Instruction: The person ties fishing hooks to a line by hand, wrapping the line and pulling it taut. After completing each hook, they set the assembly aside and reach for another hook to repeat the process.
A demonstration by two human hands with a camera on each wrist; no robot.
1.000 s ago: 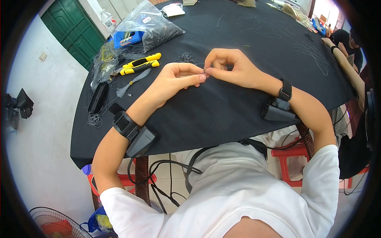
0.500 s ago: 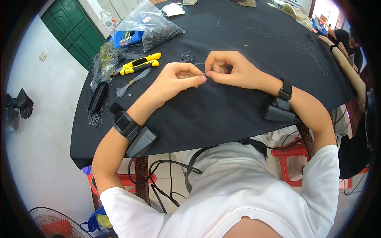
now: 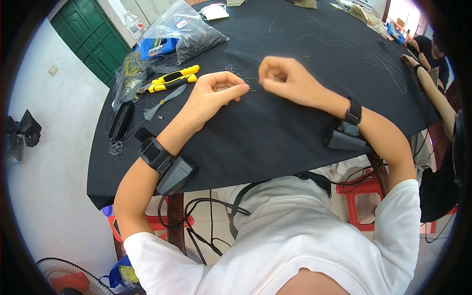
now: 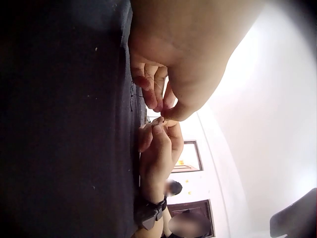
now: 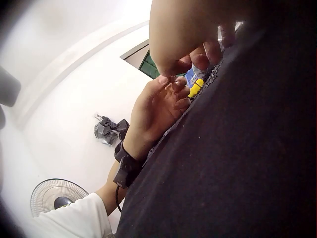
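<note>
My left hand (image 3: 214, 96) is raised over the black-covered table, pinching a small dark hook-like piece (image 3: 253, 90) that sticks out past the thumb tip. Just across from it, my right hand (image 3: 290, 81) has curled fingers, with thumb and index pinched together. A thin line (image 3: 250, 78) stretches to those right fingertips from the left hand's side. Only a narrow gap separates the two hands in the head view. In the left wrist view, the right hand's fingertips (image 4: 157, 124) overlap the left thumb. Behind the left hand lies a small dark pile of hook-like pieces (image 3: 231, 70), partly hidden.
Yellow-black pliers (image 3: 172, 79) and a tied bundle of grey line (image 3: 164, 103) lie left of the hands. Beyond them are tangled line (image 3: 130, 81), a blue box (image 3: 158, 47) and a clear bag of dark pieces (image 3: 201, 42). Another person's arm (image 3: 435, 93) rests at the right edge.
The hands, whose fingertips met earlier, have drawn slightly apart. The right hand's fingers have curled in and turned, and the left hand has shifted a little up and left.
</note>
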